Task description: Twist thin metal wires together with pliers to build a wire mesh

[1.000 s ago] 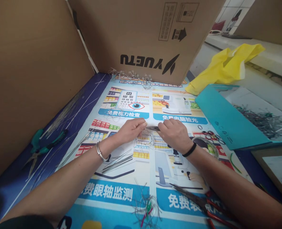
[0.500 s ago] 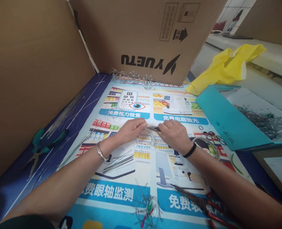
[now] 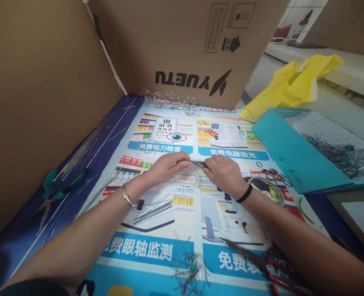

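Note:
My left hand (image 3: 169,167) is closed over the middle of the printed sheet, its thumb and fingertips pinching a thin wire (image 3: 196,179) that loops down below. Facing it, my right hand (image 3: 226,174) is wrapped round pliers; only their slim dark jaws (image 3: 199,163) show, pointing left and meeting the wire at my left fingertips. The handles are hidden in my palm. Under my left wrist lie several straight wire pieces (image 3: 154,210). A tangle of wires with green and pink bits (image 3: 193,269) sits nearer to me.
Red-handled scissors (image 3: 256,259) lie front right, teal-handled pliers (image 3: 54,191) at left beside long wires (image 3: 83,150). Black rings (image 3: 271,174) and a clear coil (image 3: 279,193) are at right, near a turquoise box (image 3: 296,158) of wire pieces. Cardboard (image 3: 185,49) stands behind.
My left fingers have shifted slightly at the wire, and the plier jaws have turned a little. Both hands stay in nearly the same place.

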A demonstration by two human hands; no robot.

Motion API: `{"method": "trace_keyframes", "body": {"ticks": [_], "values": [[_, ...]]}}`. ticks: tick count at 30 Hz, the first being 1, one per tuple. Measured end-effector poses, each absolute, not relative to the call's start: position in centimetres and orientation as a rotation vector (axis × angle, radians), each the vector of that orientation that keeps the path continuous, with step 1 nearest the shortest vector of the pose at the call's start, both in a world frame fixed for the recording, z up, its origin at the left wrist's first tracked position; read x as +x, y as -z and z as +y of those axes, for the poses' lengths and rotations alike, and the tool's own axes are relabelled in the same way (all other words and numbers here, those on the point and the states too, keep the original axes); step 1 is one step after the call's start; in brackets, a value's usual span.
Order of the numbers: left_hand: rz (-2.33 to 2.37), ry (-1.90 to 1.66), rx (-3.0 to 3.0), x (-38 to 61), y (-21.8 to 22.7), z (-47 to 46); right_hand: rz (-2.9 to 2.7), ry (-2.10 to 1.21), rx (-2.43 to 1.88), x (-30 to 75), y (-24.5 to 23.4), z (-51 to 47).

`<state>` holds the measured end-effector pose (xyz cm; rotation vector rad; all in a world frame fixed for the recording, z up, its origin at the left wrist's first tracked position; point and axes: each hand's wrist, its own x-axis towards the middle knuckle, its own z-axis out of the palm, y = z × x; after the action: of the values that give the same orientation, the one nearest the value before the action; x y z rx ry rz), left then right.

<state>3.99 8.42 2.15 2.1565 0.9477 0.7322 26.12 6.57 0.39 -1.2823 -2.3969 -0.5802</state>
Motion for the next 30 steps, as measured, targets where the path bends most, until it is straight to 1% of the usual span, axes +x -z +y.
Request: {"method": "trace_keyframes", "body": {"ticks": [18,23,30], "values": [[0.948,-0.909,2.403,4.29,-2.28,8.38,-2.433,0.526,-1.319,25.96,-0.55,6.49],[1.002,-0.927,2.289,4.13,-2.47,8.33,-2.404,0.497,-1.338,26.20,-0.90,6.32],[1.004,-0.915,2.119,4.17,-2.75,8.07,-2.461,0.631,-1.256,26.12,-0.77,5.83]]}}
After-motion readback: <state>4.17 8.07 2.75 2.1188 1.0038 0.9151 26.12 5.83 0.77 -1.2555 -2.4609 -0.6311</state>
